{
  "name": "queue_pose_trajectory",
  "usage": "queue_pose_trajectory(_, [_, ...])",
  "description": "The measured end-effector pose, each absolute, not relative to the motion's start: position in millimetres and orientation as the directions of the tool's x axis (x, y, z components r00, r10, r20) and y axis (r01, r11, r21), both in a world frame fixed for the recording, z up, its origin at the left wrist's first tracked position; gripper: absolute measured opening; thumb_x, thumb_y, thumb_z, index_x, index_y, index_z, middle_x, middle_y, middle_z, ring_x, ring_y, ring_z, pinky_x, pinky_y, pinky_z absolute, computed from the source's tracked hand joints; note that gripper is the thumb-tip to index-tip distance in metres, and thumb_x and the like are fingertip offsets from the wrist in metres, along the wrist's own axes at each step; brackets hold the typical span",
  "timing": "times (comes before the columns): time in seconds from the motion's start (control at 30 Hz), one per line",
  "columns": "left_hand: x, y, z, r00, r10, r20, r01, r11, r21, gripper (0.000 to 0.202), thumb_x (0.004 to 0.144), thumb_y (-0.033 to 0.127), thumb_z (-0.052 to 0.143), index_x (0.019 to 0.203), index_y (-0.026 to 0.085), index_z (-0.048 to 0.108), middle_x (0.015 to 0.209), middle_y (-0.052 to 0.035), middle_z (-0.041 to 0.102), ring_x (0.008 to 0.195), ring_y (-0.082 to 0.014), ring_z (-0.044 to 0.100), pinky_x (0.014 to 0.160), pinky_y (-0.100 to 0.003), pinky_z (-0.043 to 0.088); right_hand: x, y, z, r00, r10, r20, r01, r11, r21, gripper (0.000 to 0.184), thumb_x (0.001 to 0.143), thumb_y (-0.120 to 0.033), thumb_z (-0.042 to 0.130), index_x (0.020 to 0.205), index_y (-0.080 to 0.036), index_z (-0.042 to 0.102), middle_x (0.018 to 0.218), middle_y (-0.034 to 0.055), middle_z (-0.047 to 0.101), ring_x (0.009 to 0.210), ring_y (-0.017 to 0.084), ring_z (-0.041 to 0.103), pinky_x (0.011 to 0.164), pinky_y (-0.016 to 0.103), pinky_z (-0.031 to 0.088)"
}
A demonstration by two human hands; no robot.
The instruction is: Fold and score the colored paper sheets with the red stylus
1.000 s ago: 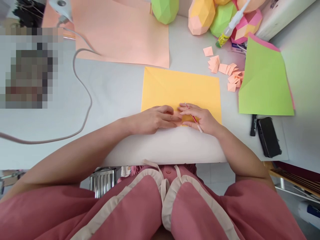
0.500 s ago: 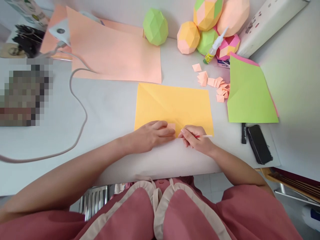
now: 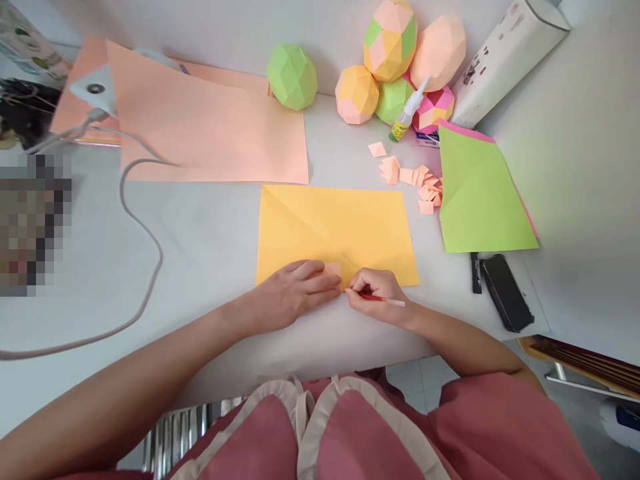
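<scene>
Counter [image 3: 100, 267] carries a yellow sheet [image 3: 345, 227] near its front edge. At that sheet's near edge lies a small peach piece [image 3: 334, 269], partly covered by my left hand [image 3: 297, 291]: fingers extended, close together, laid over the piece without gripping. My right hand [image 3: 381, 285] is curled closed, pinching a slim red pen [image 3: 389, 301] just right of the piece; whether its tip touches paper I cannot tell. Towards the back edge, left: large peach sheet [image 3: 215, 133]. Further right along the back edge: green faceted ball [image 3: 293, 77], then clustered faceted balls [image 3: 390, 43], nozzled bottle [image 3: 404, 117] in front. Peach cut-outs [image 3: 426, 192] lie beside a green sheet [image 3: 485, 193] at the right edge. Near the front right corner: black phone [image 3: 507, 293].
</scene>
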State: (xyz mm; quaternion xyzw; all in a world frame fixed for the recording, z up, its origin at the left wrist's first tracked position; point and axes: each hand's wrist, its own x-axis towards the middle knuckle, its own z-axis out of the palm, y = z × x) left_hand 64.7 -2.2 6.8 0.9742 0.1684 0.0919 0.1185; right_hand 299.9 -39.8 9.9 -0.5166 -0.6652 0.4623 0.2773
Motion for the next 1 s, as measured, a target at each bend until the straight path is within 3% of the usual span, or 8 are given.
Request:
queue_pose_trajectory(0.6, [64.3, -2.0, 4.2, 0.925, 0.356, 0.136, 0.308, -0.908, 0.283, 0.046, 0.094, 0.007, 0.033, 0.133, 0.022, 0.053, 0.135, 0.0002, 0.057, 0.118, -0.0229, 0.042, 0.099, -0.035, 0.039, 299.0, -37.8, 11.1, -0.334, 0.938, -0.096, 0.447, 0.068, -0.892, 0.021, 0.075, -0.021, 0.059, 0.061, -0.021, 0.044, 0.062, -0.0025, 0.055, 0.054, 0.008, 0.046, 0.05, 0.021, 0.036])
queue_pose_trajectory(1.0, [64.0, -2.1, 2.1, 0.92, 0.373, 0.122, 0.322, -0.895, 0.309, 0.049, 0.092, 0.009, 0.039, 0.137, 0.027, 0.05, 0.134, -0.0015, 0.057, 0.12, -0.0224, 0.042, 0.101, -0.035, 0.039, 299.0, -37.5, 13.9, -0.337, 0.934, -0.116, 0.433, 0.044, -0.9, 0.02, 0.078, -0.022, 0.058, 0.062, -0.02, 0.046, 0.062, -0.0029, 0.054, 0.053, 0.008, 0.046, 0.049, 0.022, 0.036])
